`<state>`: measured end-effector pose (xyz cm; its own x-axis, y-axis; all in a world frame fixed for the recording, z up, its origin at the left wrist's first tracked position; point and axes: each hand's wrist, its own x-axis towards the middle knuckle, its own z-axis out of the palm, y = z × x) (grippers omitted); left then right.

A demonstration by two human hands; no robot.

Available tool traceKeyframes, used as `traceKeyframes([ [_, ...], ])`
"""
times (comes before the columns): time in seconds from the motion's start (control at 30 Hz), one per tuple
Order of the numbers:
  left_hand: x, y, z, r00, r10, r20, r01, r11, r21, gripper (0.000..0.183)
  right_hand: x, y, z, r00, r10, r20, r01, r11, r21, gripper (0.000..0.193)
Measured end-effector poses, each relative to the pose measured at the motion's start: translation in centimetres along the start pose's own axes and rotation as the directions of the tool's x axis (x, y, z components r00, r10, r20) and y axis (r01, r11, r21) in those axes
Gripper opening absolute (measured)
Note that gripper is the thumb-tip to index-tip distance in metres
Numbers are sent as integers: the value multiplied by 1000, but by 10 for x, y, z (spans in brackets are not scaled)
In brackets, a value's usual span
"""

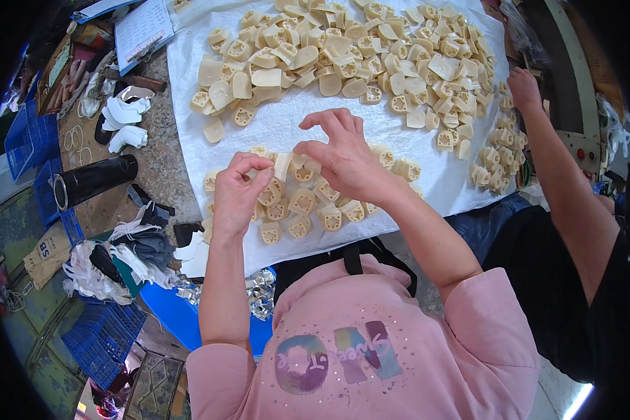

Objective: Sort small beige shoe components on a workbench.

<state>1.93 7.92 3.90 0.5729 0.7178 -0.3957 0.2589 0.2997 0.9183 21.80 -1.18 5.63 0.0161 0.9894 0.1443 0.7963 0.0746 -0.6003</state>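
From where I stood: left hand [239,183] had thumb and index pinched on one cream, curved plastic piece [282,166], above a small near cluster of similar pieces [302,201]. Right hand [350,159] hung just beside, thumb and index apart. Progress: one piece in work; big cream heap [304,57] covered the far white sheet [273,129]. Couldn't tell which pile was finished.

Parts [337,66] on sheet [259,133], clipboard [144,33] left

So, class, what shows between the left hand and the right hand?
In the head view, a cream piece shows between the left hand and the right hand, with more cream pieces on the white sheet below.
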Motion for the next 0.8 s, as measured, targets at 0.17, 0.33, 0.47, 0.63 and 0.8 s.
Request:
traceKeyframes([
  [0.17, 5, -2, -1, 994, 98, 45, -104, 979, 174, 9, -19, 9, -5, 994, 87, 64, -93, 992, 90, 39],
  [0.33, 12, -6, -13, 987, 137, -89, -88, 906, 414, 11, -51, 41, -16, 951, 296, -89, -298, 955, -12, 35],
  [0.47, 17, -19, -8, 897, 442, 2, -217, 436, 873, 12, -62, 47, 1, 952, 269, -146, -296, 931, -212, 34],
  [0.63, 18, -28, -5, 898, 438, 44, -239, 403, 883, 12, -74, 42, 13, 976, 217, -18, -210, 916, -342, 34],
  [0.8, 17, -30, -6, 911, 412, 10, -218, 461, 861, 14, -72, 39, 2, 971, 233, 59, -202, 923, -328, 35],
])
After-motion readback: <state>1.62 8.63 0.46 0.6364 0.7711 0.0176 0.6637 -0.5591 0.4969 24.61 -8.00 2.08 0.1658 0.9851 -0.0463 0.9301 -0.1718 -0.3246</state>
